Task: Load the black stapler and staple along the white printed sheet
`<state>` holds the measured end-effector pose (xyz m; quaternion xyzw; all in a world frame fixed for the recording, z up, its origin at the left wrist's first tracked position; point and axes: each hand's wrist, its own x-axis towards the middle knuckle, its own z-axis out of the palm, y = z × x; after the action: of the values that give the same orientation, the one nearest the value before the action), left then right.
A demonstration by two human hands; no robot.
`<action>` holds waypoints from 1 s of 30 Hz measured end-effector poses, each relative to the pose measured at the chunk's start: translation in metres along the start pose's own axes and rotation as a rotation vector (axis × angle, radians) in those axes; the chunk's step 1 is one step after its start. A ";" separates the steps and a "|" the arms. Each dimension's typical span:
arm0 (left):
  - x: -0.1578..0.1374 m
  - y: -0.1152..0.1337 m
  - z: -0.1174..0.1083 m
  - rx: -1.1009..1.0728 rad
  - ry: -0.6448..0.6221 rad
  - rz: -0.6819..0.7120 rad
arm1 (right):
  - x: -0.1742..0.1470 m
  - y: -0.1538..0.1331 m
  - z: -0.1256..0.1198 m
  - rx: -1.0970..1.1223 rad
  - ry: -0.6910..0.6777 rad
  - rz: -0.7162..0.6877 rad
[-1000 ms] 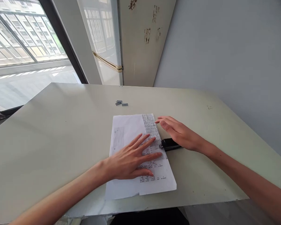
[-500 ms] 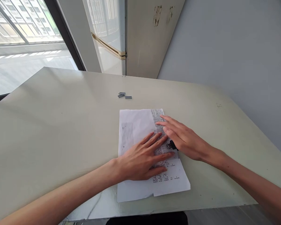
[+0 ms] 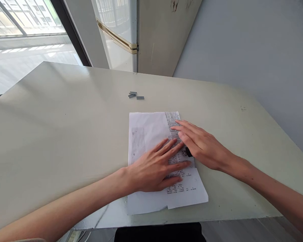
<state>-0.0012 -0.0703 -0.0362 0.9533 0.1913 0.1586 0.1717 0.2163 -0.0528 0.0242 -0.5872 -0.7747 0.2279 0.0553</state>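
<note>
Printed paper sheets lie on the table, a half-width printed piece over the larger white one. My left hand rests flat on them with its fingers spread, holding them down. At the right edge of the paper, my right hand is over a small black stapler, its fingers stretched out together and its palm on the tool. Only the stapler's dark front end and metal tip show; the rest is hidden under that hand. The tip lies over the printed sheet, near my left fingertips.
Several grey staple strips lie beyond the paper on the pale table. A fridge and a grey wall stand behind the table. There is a window at the far left.
The view has tilted slightly downward, so the far things sit higher in it. Both hands keep nearly the same pose on the paper and the stapler.
</note>
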 end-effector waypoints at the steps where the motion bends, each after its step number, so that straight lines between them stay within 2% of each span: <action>1: 0.000 0.000 0.001 -0.002 0.007 -0.002 | 0.000 0.000 0.001 -0.011 0.000 -0.001; 11: 0.001 0.001 0.001 -0.031 0.009 -0.018 | 0.001 0.001 0.006 -0.080 0.030 -0.036; 22: 0.002 0.002 -0.002 -0.020 0.009 -0.013 | 0.003 -0.007 0.010 -0.205 -0.006 -0.035; 30: -0.001 0.003 0.000 -0.030 0.019 -0.035 | 0.004 -0.004 0.030 -0.337 0.149 -0.137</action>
<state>-0.0011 -0.0727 -0.0350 0.9455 0.2072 0.1677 0.1869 0.2007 -0.0581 -0.0012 -0.5493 -0.8338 0.0464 0.0289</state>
